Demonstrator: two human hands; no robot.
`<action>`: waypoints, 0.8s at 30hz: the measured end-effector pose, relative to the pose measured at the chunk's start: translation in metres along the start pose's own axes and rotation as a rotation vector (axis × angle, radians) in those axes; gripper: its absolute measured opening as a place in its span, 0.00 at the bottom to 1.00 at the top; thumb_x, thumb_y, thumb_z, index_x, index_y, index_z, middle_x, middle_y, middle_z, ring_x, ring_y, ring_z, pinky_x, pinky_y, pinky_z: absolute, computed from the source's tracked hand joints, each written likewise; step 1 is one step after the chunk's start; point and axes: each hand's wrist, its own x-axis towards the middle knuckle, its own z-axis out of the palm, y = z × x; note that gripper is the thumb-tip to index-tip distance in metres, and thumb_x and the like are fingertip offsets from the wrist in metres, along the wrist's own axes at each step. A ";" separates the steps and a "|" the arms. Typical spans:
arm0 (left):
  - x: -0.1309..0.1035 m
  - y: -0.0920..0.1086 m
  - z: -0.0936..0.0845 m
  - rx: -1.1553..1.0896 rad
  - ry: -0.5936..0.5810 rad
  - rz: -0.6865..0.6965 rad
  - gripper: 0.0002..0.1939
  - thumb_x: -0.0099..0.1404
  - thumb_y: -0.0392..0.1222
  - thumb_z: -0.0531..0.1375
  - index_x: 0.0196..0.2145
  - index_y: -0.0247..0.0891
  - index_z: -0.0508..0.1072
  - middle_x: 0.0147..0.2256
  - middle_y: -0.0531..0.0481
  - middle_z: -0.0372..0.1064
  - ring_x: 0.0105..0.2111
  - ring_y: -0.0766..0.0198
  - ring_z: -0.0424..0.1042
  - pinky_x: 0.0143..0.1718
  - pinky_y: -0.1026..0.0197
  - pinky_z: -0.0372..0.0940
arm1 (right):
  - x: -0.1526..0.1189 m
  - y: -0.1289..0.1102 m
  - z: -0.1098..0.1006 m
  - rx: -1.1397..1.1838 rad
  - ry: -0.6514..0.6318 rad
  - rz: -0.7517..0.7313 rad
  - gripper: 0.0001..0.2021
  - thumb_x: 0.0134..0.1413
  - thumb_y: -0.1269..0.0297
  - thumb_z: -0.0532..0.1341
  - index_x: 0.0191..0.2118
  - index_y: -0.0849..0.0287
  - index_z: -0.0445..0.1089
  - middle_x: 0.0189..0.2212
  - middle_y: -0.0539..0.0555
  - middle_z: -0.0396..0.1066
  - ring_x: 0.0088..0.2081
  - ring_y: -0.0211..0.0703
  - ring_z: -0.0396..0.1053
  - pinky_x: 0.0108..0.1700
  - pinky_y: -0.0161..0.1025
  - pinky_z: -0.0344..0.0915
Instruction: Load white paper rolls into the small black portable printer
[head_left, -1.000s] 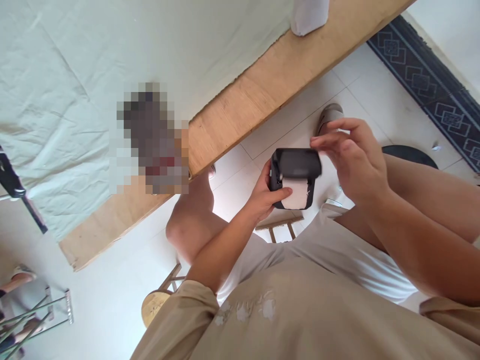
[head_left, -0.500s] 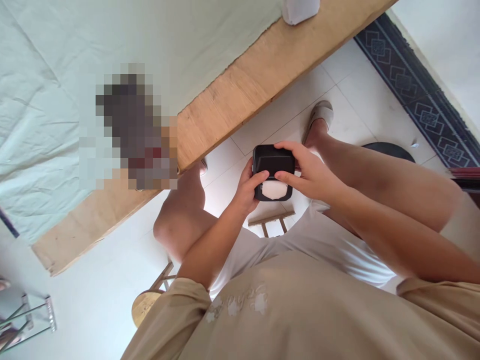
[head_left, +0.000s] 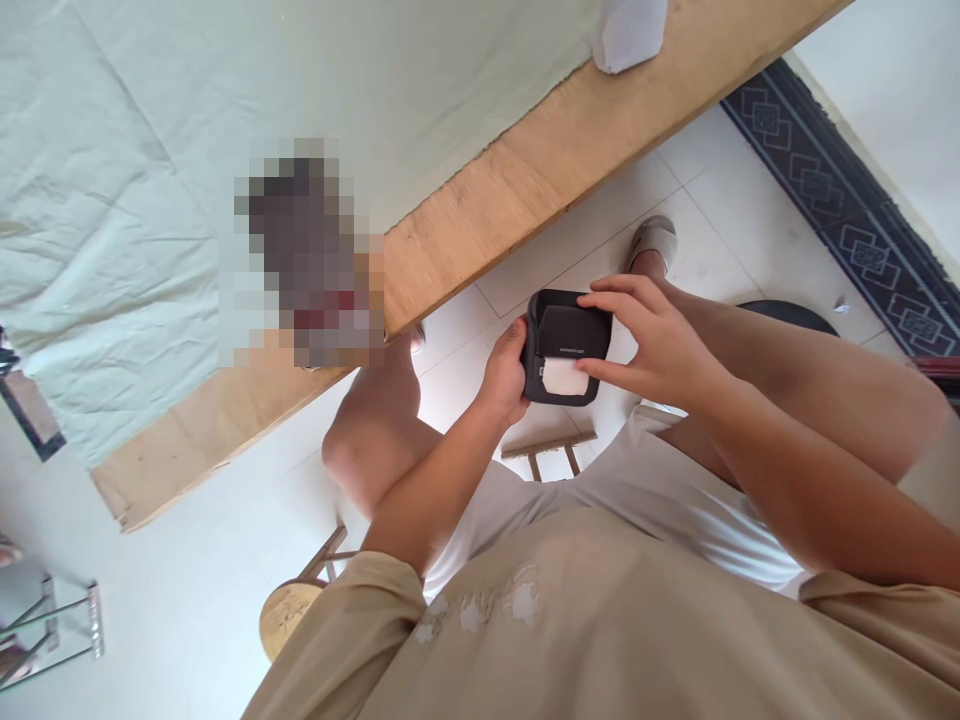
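A small black rounded-corner box [head_left: 574, 330] is held over my lap, between my knees. Its upper part is a dark flap-like panel with tiny print, and a white piece [head_left: 566, 377] shows in the lower part. My left hand [head_left: 504, 380] is closed around the box's left side, thumb along the edge. From the right, my right hand [head_left: 637, 335] grips the box with fingertips at its upper right corner and the thumb at the white piece's right edge. The palm stays off the box. The underside is hidden.
Ahead runs a wooden table edge [head_left: 480, 215] under a pale green cloth [head_left: 420, 90]. A pixelated dark object [head_left: 307, 240] and a white object [head_left: 631, 35] are there. A round wooden stool [head_left: 289, 615] and a metal-framed stand [head_left: 52, 630] are at lower left.
My left thumb has shifted from the box's face to its left edge. My right fingers have spread and lifted back, thumb now at the white piece. The view has shifted slightly.
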 end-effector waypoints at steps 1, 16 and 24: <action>0.001 0.000 -0.001 -0.010 0.000 -0.001 0.21 0.70 0.62 0.70 0.42 0.41 0.79 0.43 0.48 0.83 0.50 0.49 0.84 0.49 0.52 0.78 | 0.000 -0.001 0.000 -0.022 0.060 -0.003 0.27 0.61 0.46 0.74 0.62 0.48 0.78 0.57 0.62 0.77 0.55 0.62 0.78 0.55 0.59 0.80; -0.006 -0.016 -0.007 0.111 -0.138 0.097 0.20 0.63 0.56 0.76 0.41 0.40 0.79 0.33 0.54 0.76 0.38 0.60 0.79 0.43 0.59 0.72 | 0.006 -0.035 0.008 -0.539 -0.298 0.209 0.17 0.76 0.60 0.56 0.52 0.51 0.84 0.57 0.54 0.84 0.38 0.45 0.78 0.32 0.43 0.51; 0.000 -0.023 -0.011 0.160 -0.107 0.056 0.23 0.62 0.59 0.76 0.43 0.40 0.79 0.36 0.51 0.79 0.37 0.59 0.79 0.41 0.59 0.71 | 0.020 -0.043 -0.002 -0.432 -0.442 0.417 0.13 0.65 0.62 0.66 0.54 0.52 0.77 0.43 0.55 0.86 0.37 0.52 0.78 0.33 0.42 0.53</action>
